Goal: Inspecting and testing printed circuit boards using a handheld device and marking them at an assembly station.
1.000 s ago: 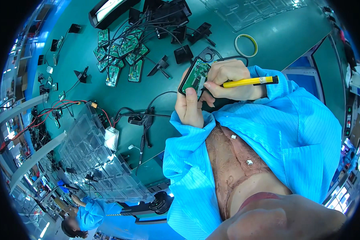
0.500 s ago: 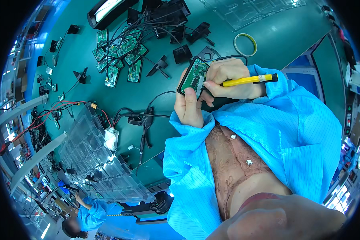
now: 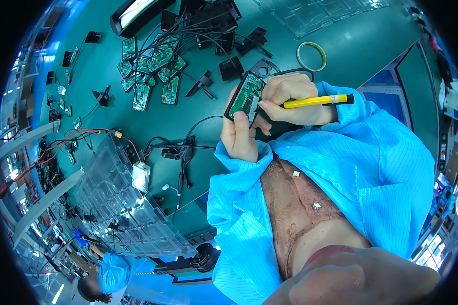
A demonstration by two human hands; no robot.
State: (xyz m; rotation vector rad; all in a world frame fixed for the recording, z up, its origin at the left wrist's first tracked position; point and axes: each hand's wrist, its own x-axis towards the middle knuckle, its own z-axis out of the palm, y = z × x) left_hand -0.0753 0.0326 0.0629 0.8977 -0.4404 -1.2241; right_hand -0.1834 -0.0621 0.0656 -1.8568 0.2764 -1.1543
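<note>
The left hand's (image 3: 239, 141) grip holds a green circuit board (image 3: 245, 96), long axis slanting up-right, its right edge beside the right hand (image 3: 293, 97), which clasps a yellow pen-shaped tool (image 3: 315, 101).

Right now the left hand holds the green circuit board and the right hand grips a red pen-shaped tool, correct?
Not the colour: the pen-shaped tool is yellow, as the head view shows. The left hand does hold the green circuit board; the right hand grips the tool.

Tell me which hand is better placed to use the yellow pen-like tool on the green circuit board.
Right, most likely: the right hand grips the yellow pen-like tool close beside the green circuit board, while the left hand is taken up holding that board.
</note>
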